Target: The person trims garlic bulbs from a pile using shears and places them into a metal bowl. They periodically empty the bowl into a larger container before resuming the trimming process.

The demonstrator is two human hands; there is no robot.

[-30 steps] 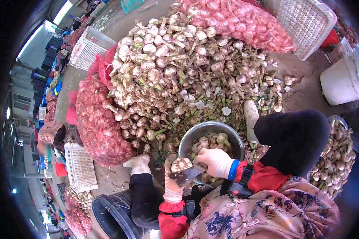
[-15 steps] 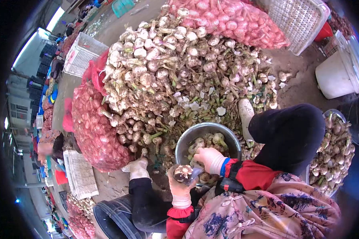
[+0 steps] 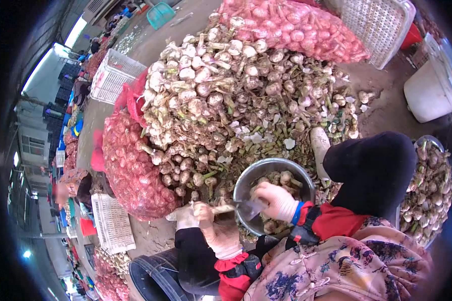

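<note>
My left hand [image 3: 217, 232] is closed on a garlic bulb [image 3: 203, 211], whose stem points right toward the knife. In my right hand [image 3: 276, 200] is a knife [image 3: 250, 208], its wide blade pointing left, with the tip near the end of the stem. The right hand is over a metal bowl [image 3: 310, 193] that holds trimmed garlic bulbs [image 3: 288, 178]. Beyond the bowl rises a big heap of garlic [image 3: 226, 95] with stems, and cut stems and peel [image 3: 258, 145] lie between them.
Red mesh sacks of garlic [image 3: 130, 170] lie left of and behind the heap. White crates [image 3: 113, 223] stand at left and top right. A white bucket [image 3: 429, 93] and a basin of garlic [image 3: 429, 188] are at right, a dark bucket [image 3: 153, 276] at lower left. Background person [image 3: 73, 183] at far left.
My left hand has turned and moved left, now with a stemmed bulb instead of a cut bulb seen from its end. The knife is now clearly seen in my right hand. The view has shifted slightly.
</note>
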